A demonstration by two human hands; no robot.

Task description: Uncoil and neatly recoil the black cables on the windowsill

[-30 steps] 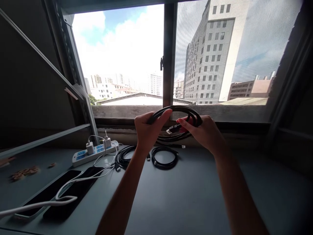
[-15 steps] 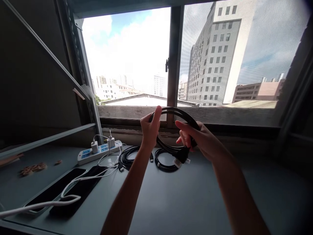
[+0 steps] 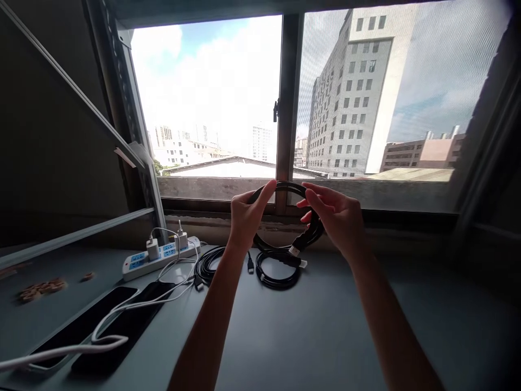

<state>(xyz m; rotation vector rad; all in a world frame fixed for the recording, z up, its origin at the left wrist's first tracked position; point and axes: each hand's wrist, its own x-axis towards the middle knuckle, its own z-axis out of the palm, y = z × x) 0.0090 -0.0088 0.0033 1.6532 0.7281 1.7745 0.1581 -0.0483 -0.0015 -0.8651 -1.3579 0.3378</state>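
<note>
A coiled black cable [image 3: 290, 187] is held up above the table in front of the window. My left hand [image 3: 246, 214] grips the left side of the coil, thumb along its top. On the upper right of the coil, my right hand [image 3: 336, 214] pinches it between thumb and forefinger, other fingers curled behind. The cable's connector ends, with clear caps, hang at the coil's lower right. Beneath it on the table lie a smaller black cable coil [image 3: 279, 283] and, to the left, a larger black coil [image 3: 202, 262], partly hidden by my left forearm.
A white power strip [image 3: 160, 257] with two chargers stands at the back left of the grey table [image 3: 293, 336]. Two dark phones [image 3: 87, 326] lie at the left under white cables [image 3: 69, 353]. Small brown pieces [image 3: 43, 290] are at the far left. A metal frame [image 3: 154, 184] rises beside the window.
My right hand has shifted to the coil's upper right, with its thumb and forefinger now together on the cable. The coil looks rounder, and its connector ends have swung. The view has shifted slightly.
</note>
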